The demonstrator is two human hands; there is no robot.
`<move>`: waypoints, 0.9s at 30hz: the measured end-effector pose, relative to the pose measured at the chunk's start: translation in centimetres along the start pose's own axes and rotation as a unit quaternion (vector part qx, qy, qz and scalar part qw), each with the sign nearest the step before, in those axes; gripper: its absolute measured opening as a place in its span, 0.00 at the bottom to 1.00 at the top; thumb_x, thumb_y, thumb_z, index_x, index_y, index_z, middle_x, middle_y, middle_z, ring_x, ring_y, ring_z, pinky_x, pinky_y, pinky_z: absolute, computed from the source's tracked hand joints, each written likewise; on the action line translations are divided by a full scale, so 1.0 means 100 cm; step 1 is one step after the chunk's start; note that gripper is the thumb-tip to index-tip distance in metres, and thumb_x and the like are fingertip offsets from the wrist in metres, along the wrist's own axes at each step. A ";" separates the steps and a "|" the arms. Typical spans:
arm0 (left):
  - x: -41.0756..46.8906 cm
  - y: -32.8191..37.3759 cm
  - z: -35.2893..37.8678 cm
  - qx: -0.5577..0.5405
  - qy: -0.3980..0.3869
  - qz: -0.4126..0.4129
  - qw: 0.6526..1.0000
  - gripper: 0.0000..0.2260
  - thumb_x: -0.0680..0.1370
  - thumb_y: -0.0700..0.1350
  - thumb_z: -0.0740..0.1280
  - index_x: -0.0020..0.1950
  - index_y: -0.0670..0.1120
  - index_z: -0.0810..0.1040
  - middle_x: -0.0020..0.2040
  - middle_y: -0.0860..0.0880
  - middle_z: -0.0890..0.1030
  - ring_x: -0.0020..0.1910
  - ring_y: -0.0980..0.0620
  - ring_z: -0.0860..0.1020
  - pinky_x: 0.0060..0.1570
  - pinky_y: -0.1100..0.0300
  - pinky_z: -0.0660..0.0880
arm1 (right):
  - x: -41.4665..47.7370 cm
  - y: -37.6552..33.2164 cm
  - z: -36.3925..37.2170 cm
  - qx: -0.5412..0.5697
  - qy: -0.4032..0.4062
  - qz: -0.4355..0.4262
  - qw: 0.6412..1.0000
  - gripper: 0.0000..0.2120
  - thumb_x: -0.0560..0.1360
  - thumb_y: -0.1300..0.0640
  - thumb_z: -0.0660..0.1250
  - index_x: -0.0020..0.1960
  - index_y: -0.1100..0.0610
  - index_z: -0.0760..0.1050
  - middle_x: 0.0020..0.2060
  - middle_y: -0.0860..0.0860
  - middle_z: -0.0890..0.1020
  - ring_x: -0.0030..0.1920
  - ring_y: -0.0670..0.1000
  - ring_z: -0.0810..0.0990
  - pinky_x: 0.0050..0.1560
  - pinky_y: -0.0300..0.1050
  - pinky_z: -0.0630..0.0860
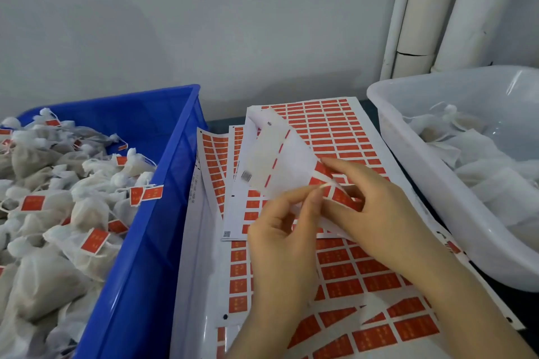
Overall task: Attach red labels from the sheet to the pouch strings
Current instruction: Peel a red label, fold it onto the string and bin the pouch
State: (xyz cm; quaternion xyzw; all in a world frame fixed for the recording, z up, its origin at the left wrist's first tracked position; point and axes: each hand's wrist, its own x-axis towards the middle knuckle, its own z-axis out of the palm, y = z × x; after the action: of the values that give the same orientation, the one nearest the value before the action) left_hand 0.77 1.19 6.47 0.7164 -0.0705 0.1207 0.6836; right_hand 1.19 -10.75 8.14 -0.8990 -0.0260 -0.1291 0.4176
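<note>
Left hand (280, 230) pinches a red label (323, 169) on the curled sheet (291, 160) that the right hand (379, 213) grips; labelled pouches (87, 213) fill the blue bin (175, 154), unlabelled pouches (481, 160) wait in the white tub (431, 195), so work seems midway.

Soft, even indoor light; we find the picture slightly smeared.
Right of the blue crate (151, 242) the white tub (481, 90) carries pale glare streaks on its inner wall, and the left hand (280, 239) and right hand (376, 213) throw only faint shadows on the label sheets (335, 131). The lifted sheet (294, 160) they hold glows half-translucent. Label print is too soft for us to read; above-right of the crate the pipes (423, 9) bow near the frame edge.
</note>
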 end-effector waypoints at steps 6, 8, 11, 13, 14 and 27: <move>0.007 0.008 -0.009 -0.152 0.003 -0.123 0.981 0.08 0.70 0.53 0.68 0.45 0.53 0.84 0.43 0.50 0.85 0.32 0.55 0.81 0.28 0.67 0.75 | -0.001 -0.007 -0.005 0.015 0.006 0.000 1.000 0.32 0.52 0.26 0.57 0.55 0.30 0.59 0.50 0.27 0.66 0.46 0.29 0.68 0.34 0.24 0.66; 0.007 0.009 -0.008 -0.186 -0.021 -0.124 0.974 0.11 0.69 0.53 0.68 0.45 0.50 0.84 0.43 0.48 0.85 0.24 0.56 0.73 0.22 0.68 0.69 | -0.003 -0.009 -0.009 0.025 0.025 0.003 0.999 0.29 0.50 0.27 0.58 0.50 0.33 0.63 0.47 0.28 0.68 0.43 0.29 0.71 0.28 0.23 0.68; 0.007 0.007 -0.008 -0.212 -0.030 -0.122 0.969 0.15 0.65 0.55 0.68 0.46 0.49 0.84 0.42 0.47 0.84 0.23 0.58 0.72 0.21 0.69 0.68 | -0.005 -0.010 -0.013 0.003 0.034 -0.008 0.999 0.27 0.51 0.27 0.58 0.47 0.37 0.67 0.44 0.31 0.72 0.45 0.27 0.71 0.30 0.21 0.68; 0.006 0.005 -0.007 -0.214 -0.033 -0.121 0.969 0.16 0.63 0.56 0.68 0.45 0.49 0.84 0.41 0.47 0.84 0.23 0.58 0.72 0.21 0.69 0.68 | -0.006 -0.010 -0.014 -0.010 0.038 -0.017 0.999 0.26 0.52 0.27 0.57 0.46 0.38 0.69 0.43 0.31 0.74 0.47 0.27 0.70 0.29 0.25 0.66; 0.006 0.004 -0.007 -0.215 -0.032 -0.120 0.969 0.16 0.63 0.56 0.68 0.45 0.49 0.84 0.40 0.47 0.84 0.23 0.58 0.71 0.21 0.69 0.68 | -0.007 -0.010 -0.015 -0.008 0.039 -0.020 0.999 0.25 0.53 0.28 0.57 0.46 0.38 0.70 0.42 0.31 0.75 0.48 0.26 0.70 0.31 0.25 0.65; 0.006 -0.003 -0.005 -0.124 0.047 -0.039 0.990 0.12 0.63 0.59 0.68 0.43 0.58 0.84 0.43 0.58 0.83 0.41 0.57 0.82 0.31 0.66 0.76 | -0.012 -0.015 -0.012 0.065 0.037 -0.005 0.997 0.16 0.60 0.35 0.62 0.43 0.42 0.74 0.38 0.33 0.79 0.44 0.30 0.76 0.39 0.19 0.70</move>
State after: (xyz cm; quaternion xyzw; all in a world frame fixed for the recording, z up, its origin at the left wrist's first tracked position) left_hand 1.37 1.76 6.34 0.6219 -0.0245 0.1182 0.7738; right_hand -0.46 -10.61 9.67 -0.8642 -0.0235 -0.1629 0.4755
